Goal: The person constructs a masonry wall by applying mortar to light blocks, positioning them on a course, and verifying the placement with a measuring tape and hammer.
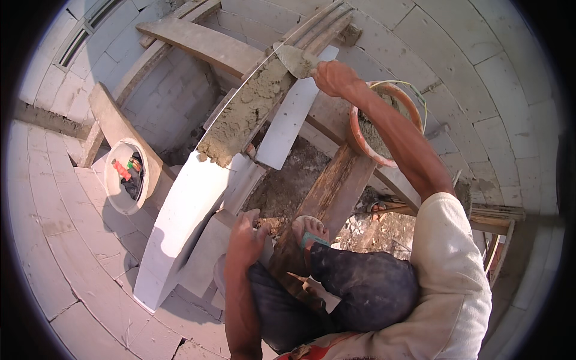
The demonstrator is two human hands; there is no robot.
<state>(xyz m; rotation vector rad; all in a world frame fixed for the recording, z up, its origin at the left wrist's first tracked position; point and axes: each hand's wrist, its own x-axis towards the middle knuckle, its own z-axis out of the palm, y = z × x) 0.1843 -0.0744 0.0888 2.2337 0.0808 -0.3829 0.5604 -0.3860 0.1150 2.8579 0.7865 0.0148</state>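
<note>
My right hand (333, 78) is stretched forward and grips a steel trowel (294, 59), whose blade rests on the far end of a strip of wet grey mortar (247, 111) spread along the top of a white block wall (180, 222). A thin taut string (240, 90) runs along the wall's edge. My left hand (247, 237) rests low near my knee, pressed against the side of a white block (207, 255). An orange bucket (375, 129) holding mortar sits under my right forearm on a plank.
I squat on a wooden plank (333, 189), one sandalled foot (309, 231) on it. A white pail (123, 180) with small tools stands at the left. Scaffold boards (204, 42) cross above. White block walls surround the spot; rubble lies below.
</note>
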